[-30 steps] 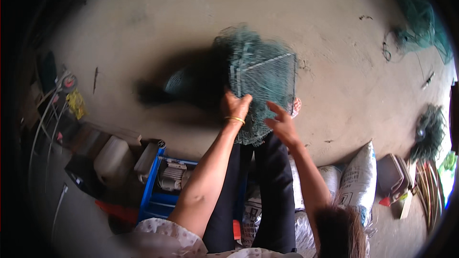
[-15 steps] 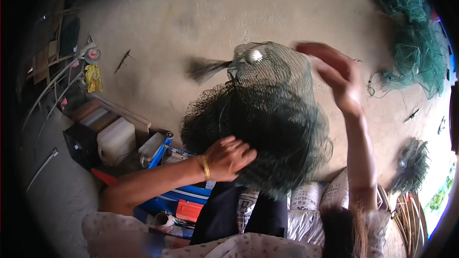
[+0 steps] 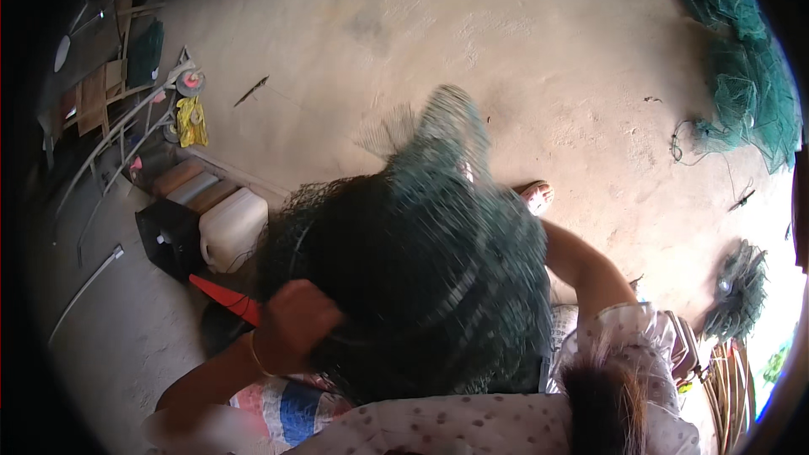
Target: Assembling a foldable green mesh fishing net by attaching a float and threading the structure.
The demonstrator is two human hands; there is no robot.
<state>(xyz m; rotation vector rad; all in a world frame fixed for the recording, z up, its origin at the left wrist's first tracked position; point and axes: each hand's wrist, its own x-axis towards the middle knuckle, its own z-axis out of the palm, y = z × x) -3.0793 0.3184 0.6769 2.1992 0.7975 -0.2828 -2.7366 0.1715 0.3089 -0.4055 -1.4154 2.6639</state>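
A dark green fishing net (image 3: 404, 261), bunched and partly ringed by a hoop, hangs in front of my body and fills the middle of the view. Its top narrows to a paler, motion-blurred tip. At its left edge, my left hand (image 3: 297, 322) is closed on the mesh, smeared a little by motion. My right forearm (image 3: 586, 265) reaches in from the right and passes behind the net. The mesh hides the right hand, so its fingers cannot be made out.
To the left stand a whitish plastic jug (image 3: 234, 230), a black box (image 3: 166, 236) and a bent metal frame (image 3: 109, 160). More green netting (image 3: 742, 93) lies at the far right, above a dark net bundle (image 3: 736, 291). A striped sack (image 3: 291, 404) sits below my left hand.
The net has swung up and nearer to my body. My left hand moved left along with it. My right hand, raised beside the net before, has dropped behind it.
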